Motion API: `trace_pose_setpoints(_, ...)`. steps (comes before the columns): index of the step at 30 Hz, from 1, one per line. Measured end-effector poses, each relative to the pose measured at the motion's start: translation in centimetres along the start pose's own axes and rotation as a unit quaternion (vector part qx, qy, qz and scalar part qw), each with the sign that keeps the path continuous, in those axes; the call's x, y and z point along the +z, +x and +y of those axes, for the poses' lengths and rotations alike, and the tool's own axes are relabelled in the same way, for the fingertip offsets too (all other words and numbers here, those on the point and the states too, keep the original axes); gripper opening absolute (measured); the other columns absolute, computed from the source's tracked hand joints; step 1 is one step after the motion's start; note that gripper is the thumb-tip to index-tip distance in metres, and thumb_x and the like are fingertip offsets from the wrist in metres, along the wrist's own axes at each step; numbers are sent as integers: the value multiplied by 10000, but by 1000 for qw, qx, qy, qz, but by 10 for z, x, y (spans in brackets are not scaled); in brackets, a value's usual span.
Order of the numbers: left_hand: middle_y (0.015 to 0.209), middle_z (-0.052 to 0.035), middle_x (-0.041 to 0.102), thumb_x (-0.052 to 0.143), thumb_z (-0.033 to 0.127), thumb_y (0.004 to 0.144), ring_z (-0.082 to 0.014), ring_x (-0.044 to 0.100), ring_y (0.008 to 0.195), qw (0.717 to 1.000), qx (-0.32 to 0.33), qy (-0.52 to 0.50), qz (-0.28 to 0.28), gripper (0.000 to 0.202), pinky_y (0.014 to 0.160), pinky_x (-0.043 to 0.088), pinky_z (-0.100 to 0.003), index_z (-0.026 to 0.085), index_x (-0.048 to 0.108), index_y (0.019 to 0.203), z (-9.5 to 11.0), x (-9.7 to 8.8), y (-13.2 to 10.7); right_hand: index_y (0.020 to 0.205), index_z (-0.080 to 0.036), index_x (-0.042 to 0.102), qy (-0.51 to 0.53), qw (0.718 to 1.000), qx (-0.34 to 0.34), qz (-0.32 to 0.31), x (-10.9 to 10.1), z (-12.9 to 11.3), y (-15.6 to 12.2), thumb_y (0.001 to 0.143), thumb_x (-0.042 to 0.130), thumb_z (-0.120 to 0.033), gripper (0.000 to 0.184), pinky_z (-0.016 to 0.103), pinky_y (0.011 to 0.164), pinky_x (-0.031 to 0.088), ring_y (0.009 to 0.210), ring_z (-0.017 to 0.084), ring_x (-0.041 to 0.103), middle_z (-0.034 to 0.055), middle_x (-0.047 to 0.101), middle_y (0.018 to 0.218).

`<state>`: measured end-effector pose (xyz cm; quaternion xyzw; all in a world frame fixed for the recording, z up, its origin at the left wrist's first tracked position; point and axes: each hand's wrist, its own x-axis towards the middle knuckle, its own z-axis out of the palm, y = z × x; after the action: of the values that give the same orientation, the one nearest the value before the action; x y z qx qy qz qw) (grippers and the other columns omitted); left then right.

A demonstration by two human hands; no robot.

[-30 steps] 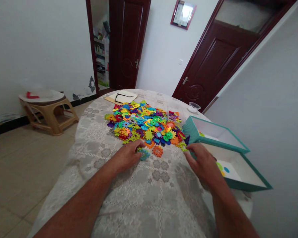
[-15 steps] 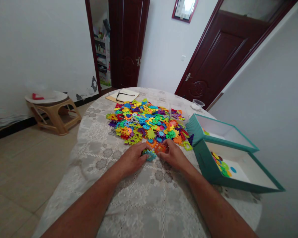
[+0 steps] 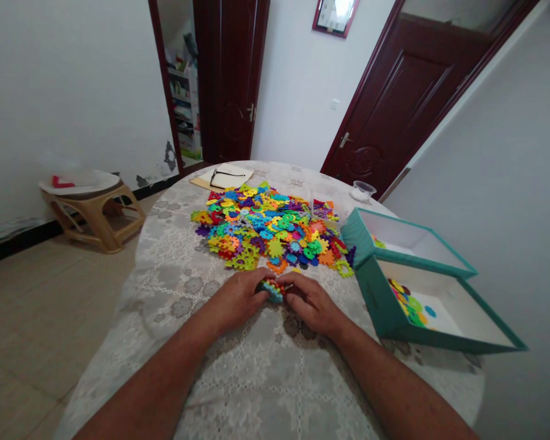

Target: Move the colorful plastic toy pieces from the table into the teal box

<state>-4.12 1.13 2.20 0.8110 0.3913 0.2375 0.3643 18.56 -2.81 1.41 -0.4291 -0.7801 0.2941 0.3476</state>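
My left hand (image 3: 241,297) pinches a small stack of toothed plastic gear pieces (image 3: 274,292), light blue in front with red and orange edges behind. The fingers of my right hand (image 3: 314,304) close on the other side of that stack, both hands meeting just above the tablecloth. How many pieces are in the stack I cannot make out. Beyond my fingertips spreads a big pile of gear pieces (image 3: 266,233) in many colours. An orange gear piece (image 3: 277,266) lies at the pile's near edge, close to my hands.
To the right, a green box (image 3: 371,299) stands with its lid raised, some pieces inside. A clear plastic container (image 3: 323,211) holds pieces behind the pile. Glasses (image 3: 231,175) rest on paper at the back; a small clear bowl (image 3: 363,188) stands far right.
My right hand has moved left and nearer to me, bringing the orange square piece from the pile's edge up against the blue gear stack in my left hand. The view has shifted slightly.
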Motion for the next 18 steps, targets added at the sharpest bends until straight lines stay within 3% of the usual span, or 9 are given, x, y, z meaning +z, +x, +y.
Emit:
trace_pose_setpoints(2,1068,-33,758,580,225,898,-226,664,1009,1000,-7,20,-5,216,911,476,-315,268,703,1071,2,0,0,1243,-243,656,-64,997,-10,47,-2,8,2,940,468,-125,376,364,980,522,1086,210,658,60,705,1179)
trace_pose_setpoints(5,1011,-34,746,587,238,888,-221,650,949,999,-8,42,5,151,851,458,-304,258,690,995,3,1,0,1267,-195,652,-208,971,-8,121,-6,28,9,964,462,-139,362,449,1065,476,1193,267,594,137,662,1234)
trace_pose_setpoints(9,1014,-35,740,588,246,888,-219,646,931,999,5,50,10,143,832,443,-304,253,684,993,2,3,1,1298,-181,660,-362,925,35,107,-9,45,16,972,584,-255,344,524,1075,439,1217,333,533,184,613,1263)
trace_pose_setpoints(12,1025,-35,739,591,249,890,-224,650,945,999,15,47,13,150,841,443,-311,251,686,1006,2,3,1,1154,-199,703,-404,907,56,102,-9,43,17,953,632,-287,231,504,1032,448,1157,331,530,172,604,1213)
trace_pose_setpoints(18,1016,-33,735,582,223,882,-216,649,942,999,23,32,11,171,843,441,-306,252,692,1010,3,2,-1,919,-194,637,-385,918,58,80,-12,32,6,922,644,-240,47,435,948,470,1039,290,533,122,582,1054)
